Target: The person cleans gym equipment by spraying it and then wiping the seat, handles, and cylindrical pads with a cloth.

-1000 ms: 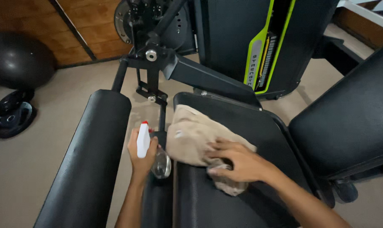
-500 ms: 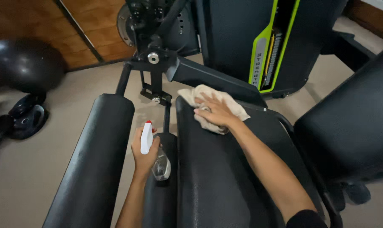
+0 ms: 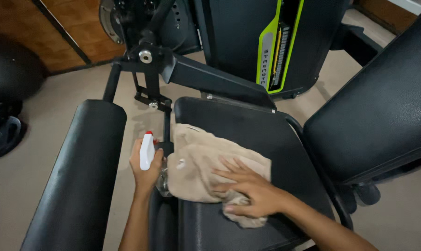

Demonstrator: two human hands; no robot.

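Observation:
My right hand (image 3: 248, 187) presses flat on a beige cloth (image 3: 199, 165) spread over the black padded seat (image 3: 247, 130) of a gym machine. The cloth covers the seat's left and near part, bunched under my fingers. My left hand (image 3: 144, 168) grips a clear spray bottle (image 3: 147, 153) with a white head and red tip, held upright just left of the seat, beside the cloth's edge.
A black roller pad (image 3: 82, 172) lies to the left, a black backrest pad (image 3: 377, 111) to the right. The machine's dark arm (image 3: 196, 76) and weight stack with green trim (image 3: 275, 46) stand beyond. A black exercise ball (image 3: 10, 69) and weight plates (image 3: 1, 135) sit far left.
My right hand has dragged the cloth from the seat's far edge back to its near left part, spreading it out. The spray bottle hand stayed about where it was.

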